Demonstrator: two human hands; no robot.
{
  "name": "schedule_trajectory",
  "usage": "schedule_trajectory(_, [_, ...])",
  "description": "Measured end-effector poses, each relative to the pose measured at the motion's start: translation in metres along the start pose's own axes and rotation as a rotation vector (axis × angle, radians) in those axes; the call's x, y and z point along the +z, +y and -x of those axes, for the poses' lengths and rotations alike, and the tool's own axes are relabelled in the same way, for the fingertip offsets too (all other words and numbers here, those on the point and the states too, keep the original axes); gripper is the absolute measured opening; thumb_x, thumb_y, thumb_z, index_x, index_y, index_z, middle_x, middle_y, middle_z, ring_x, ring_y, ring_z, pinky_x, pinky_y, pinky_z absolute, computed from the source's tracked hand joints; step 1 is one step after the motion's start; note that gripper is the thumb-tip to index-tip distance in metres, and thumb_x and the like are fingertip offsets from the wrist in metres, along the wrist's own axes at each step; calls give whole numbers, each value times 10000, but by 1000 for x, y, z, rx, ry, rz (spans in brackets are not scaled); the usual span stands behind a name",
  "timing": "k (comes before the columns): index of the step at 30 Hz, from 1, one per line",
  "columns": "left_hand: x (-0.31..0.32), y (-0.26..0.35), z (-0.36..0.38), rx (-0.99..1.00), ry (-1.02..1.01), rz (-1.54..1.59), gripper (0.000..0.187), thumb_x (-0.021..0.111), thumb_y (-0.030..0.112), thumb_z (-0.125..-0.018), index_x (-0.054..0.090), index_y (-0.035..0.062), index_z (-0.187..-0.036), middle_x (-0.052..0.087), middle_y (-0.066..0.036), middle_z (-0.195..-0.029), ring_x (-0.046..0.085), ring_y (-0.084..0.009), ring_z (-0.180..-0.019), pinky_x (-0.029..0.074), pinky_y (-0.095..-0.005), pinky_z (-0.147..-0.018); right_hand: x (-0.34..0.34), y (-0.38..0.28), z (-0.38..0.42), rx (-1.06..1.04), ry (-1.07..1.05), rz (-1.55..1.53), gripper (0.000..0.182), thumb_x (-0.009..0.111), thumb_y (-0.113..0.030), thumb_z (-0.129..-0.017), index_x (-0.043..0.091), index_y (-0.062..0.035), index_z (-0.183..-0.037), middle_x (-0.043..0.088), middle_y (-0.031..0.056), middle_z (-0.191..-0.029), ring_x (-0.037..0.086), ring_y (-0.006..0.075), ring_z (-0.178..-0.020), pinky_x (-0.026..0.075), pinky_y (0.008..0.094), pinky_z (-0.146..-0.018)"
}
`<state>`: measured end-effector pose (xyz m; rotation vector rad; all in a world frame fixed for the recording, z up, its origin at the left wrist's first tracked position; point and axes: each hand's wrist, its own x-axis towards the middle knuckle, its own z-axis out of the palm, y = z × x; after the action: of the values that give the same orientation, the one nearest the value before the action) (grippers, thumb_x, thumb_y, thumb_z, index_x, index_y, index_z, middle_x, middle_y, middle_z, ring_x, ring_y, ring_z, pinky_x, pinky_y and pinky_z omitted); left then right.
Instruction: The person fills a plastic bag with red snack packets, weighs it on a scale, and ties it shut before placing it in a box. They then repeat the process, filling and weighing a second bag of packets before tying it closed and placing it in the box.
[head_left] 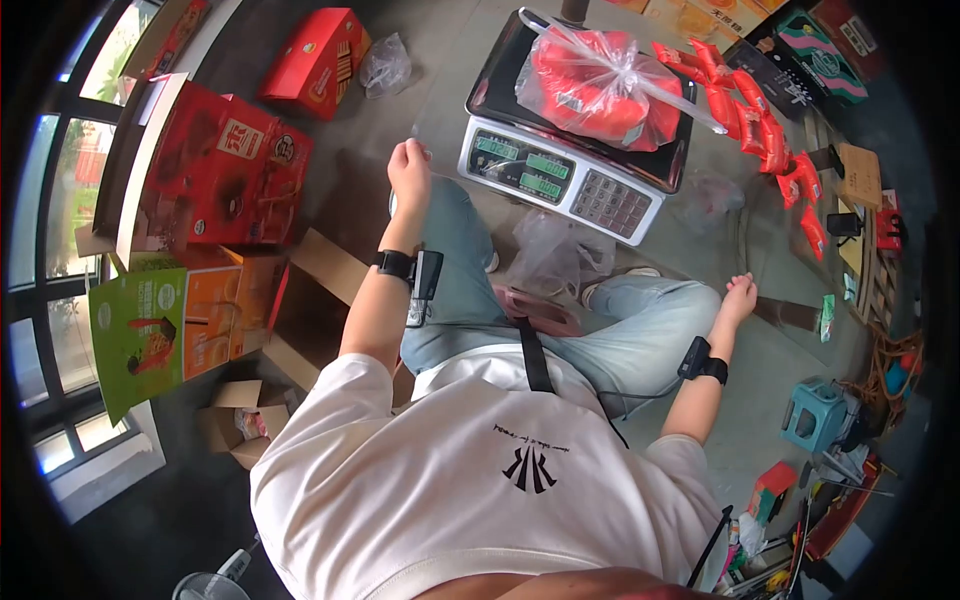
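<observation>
Dark-framed windows (75,165) line the left side, bright daylight showing through their panes, with a pale ledge (115,470) at the near end. The grey floor (768,365) looks darker toward the left; a small blue stool (812,415) stands at right.

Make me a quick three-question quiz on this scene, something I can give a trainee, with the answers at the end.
1. What rests on the scale?
A) a cardboard box
B) a clear bag
C) a green carton

2. True or false: the right hand is gripping the bag.

3. Fill in the gap: in the picture, the ___ hand is nearer the scale.

Key:
1. B; red contents show through it.
2. False; that hand is well apart from the bag.
3. Left; the left hand is just off the scale's side, not touching it.
</observation>
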<state>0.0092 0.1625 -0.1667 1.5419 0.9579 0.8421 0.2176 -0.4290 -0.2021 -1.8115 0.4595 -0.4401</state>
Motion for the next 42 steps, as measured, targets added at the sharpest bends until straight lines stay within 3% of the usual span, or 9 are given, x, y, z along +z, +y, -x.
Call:
schedule_trajectory(9, [26,12,0,59,-110,-16,160,552,159,-909,576,2,-933,606,-46,-736,555,-119,-653,461,-271,-617,11,19,-12,3,-271,277,271,575,-259,-915,607,8,-885,617,37,-713,541,106,-592,441,260,-554])
schedule_trajectory(13, [75,160,39,466,-270,-94,147,601,102,-888,558,4,-990,613,-61,-795,575,-99,-722,460,-243,-662,6,32,-18,-79,-296,389,270,579,-263,-907,613,1,-863,621,53,-704,559,135,-619,456,294,-604])
schedule_trajectory(15, [106,196,39,971,-257,-264,206,661,72,-795,598,52,-990,621,-84,-834,593,-233,-798,473,-329,-730,7,38,-24,-92,-292,426,279,581,-275,-895,612,0,-858,639,79,-726,588,167,-672,467,320,-661])
schedule_trajectory(18, [150,220,52,1179,-203,-505,291,697,251,-759,601,72,-967,609,-94,-1020,562,-305,-926,435,-424,-813,6,29,-18,-98,-300,518,282,570,-282,-896,610,-4,-868,647,103,-746,600,193,-690,466,337,-666])
schedule_trajectory(24, [156,195,65,1082,-374,-723,363,714,290,-681,585,73,-941,558,-107,-1020,521,-305,-970,402,-439,-855,7,13,-2,-177,-255,525,287,546,-288,-903,610,-9,-880,652,133,-777,602,248,-707,462,367,-680])
schedule_trajectory(28, [128,197,81,1089,-470,-630,274,663,102,-644,562,68,-896,538,-96,-978,508,-324,-930,419,-425,-851,8,12,-1,-149,-290,528,283,556,-283,-900,614,-7,-873,651,125,-762,606,218,-711,466,346,-684])
schedule_trajectory(32, [108,206,85,1068,-500,-500,294,628,-7,-601,545,60,-875,531,-91,-986,502,-328,-919,440,-402,-830,43,-31,38,-183,-371,-68,217,610,-192,-883,596,-14,-1006,652,90,-896,611,179,-815,476,302,-749])
schedule_trajectory(38, [98,213,101,1183,-578,-366,309,617,-54,-586,548,58,-866,556,-74,-1003,521,-307,-926,456,-391,-814,86,-274,173,-1035,-634,-23,289,695,-161,-800,591,-43,-1042,565,97,-1193,562,239,-1043,453,348,-862])
schedule_trajectory(42, [95,207,105,1150,-434,-337,283,654,-33,-604,584,67,-859,573,-71,-1027,545,-305,-928,443,-405,-853,116,-267,185,-1071,-864,66,206,696,-138,-789,623,-37,-953,602,109,-1130,583,264,-990,461,362,-842])
